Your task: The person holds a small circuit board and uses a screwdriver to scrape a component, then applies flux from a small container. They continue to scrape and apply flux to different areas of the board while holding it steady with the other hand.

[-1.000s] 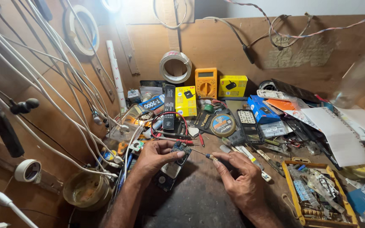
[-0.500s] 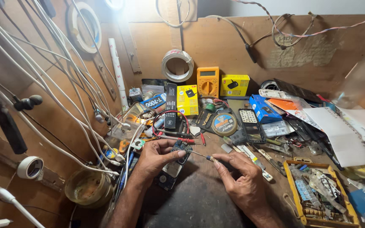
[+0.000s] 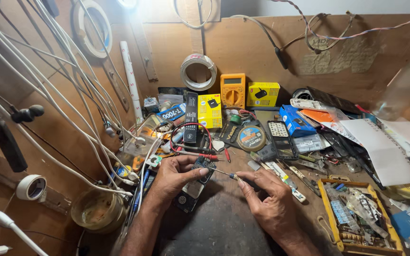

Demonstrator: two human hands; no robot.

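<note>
My left hand (image 3: 175,174) pinches a small dark circuit board (image 3: 204,164) between thumb and fingers, just above a dark phone (image 3: 190,192) lying on the bench. My right hand (image 3: 266,196) grips a thin screwdriver (image 3: 223,174) by its handle, with the metal tip pointing left and resting against the board. Both hands sit at the middle of the cluttered workbench, a few centimetres apart.
A yellow multimeter (image 3: 233,90), yellow boxes (image 3: 263,94), a blue box (image 3: 295,120) and red probe leads (image 3: 196,152) lie behind the hands. A yellow parts tray (image 3: 327,210) stands at the right, a round tin (image 3: 97,210) at the left. White cables (image 3: 48,99) hang along the left wall.
The view has shifted a little. Both hands stay in place at the board, with the screwdriver tip still against it.
</note>
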